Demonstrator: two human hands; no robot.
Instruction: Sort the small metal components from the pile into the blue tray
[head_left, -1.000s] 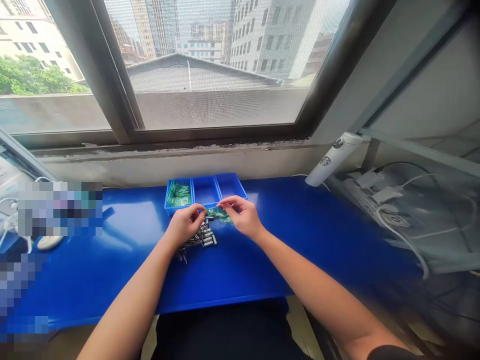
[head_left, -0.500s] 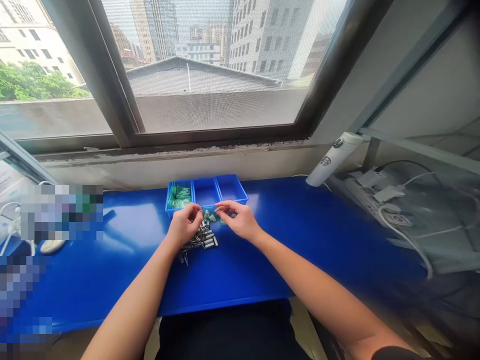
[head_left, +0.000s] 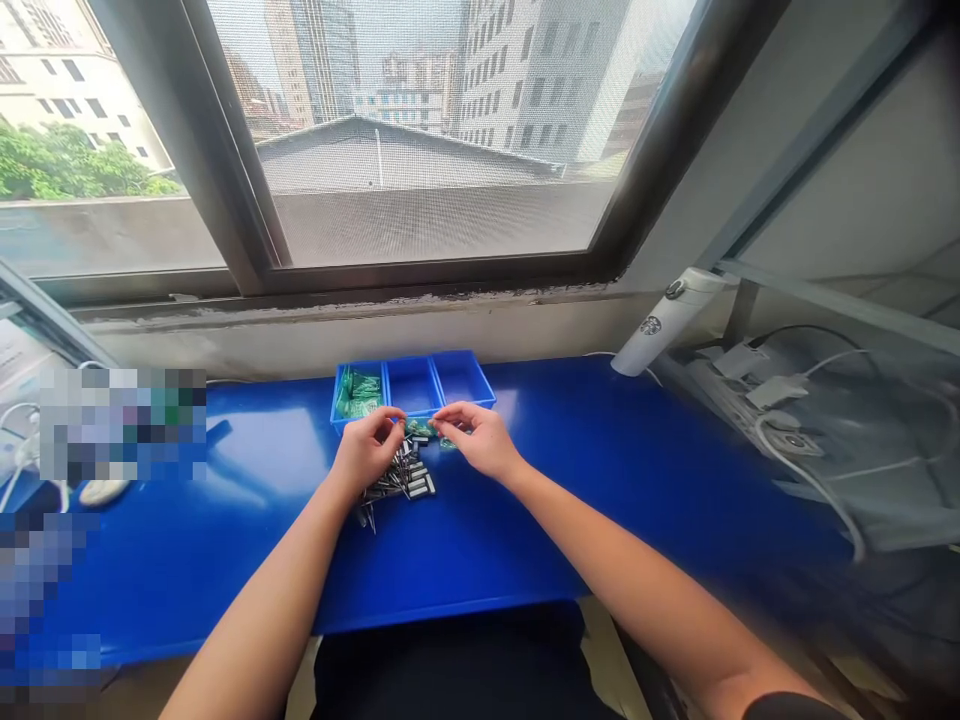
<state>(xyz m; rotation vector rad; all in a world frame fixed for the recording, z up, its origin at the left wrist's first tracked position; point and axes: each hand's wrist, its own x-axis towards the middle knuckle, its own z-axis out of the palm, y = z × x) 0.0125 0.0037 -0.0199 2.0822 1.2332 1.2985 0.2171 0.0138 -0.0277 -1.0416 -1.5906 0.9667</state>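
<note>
My left hand [head_left: 369, 450] and my right hand [head_left: 480, 437] meet over the blue table [head_left: 225, 520], both pinching a small green piece [head_left: 420, 428] between their fingertips. Just below the hands lies a pile of small metal parts with thin leads [head_left: 397, 480]. A few more green pieces lie under my right hand, partly hidden. Behind the hands stands a blue tray with three compartments [head_left: 457, 374]; its left compartment holds several green pieces [head_left: 358, 391], the other two look bare.
A white bottle [head_left: 660, 322] lies tilted at the table's back right. Cables, plugs and a power strip [head_left: 780, 400] crowd the right side. At the left are a blurred-out patch and a white cable. A window frame runs along the back.
My hands have drawn closer together around the green piece. The view shifted slightly. The pile and tray have stayed put.
</note>
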